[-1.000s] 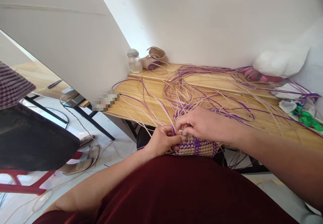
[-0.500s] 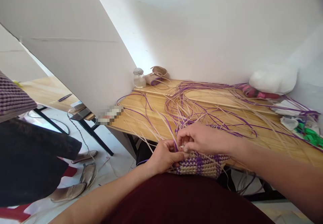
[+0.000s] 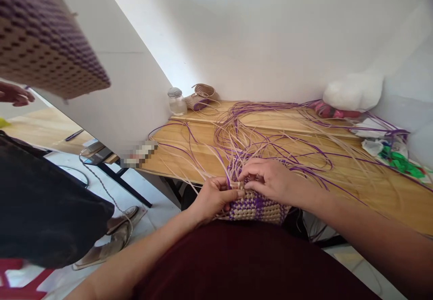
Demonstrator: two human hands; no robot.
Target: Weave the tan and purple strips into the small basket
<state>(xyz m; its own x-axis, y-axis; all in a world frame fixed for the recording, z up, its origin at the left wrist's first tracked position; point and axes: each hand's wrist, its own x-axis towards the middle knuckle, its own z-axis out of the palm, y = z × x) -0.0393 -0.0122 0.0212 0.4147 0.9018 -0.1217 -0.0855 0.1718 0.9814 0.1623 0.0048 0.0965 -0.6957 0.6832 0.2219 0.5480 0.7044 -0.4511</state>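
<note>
Seemingly, strands (image 3: 234,184) are being worked at the edge of the woven piece (image 3: 267,210), between table (image 3: 189,155) and red shirt (image 3: 253,259), pinched by the left hand (image 3: 211,198); steady tension seems needed from the half-curled right hand (image 3: 275,180), whose grip cannot be made out.

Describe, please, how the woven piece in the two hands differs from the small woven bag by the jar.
The woven piece trails many loose strands; the woven bag has a few loops.
The left hand and right hand hold the woven piece; the woven bag lies by the jar.
Both are tan and purple.
</note>
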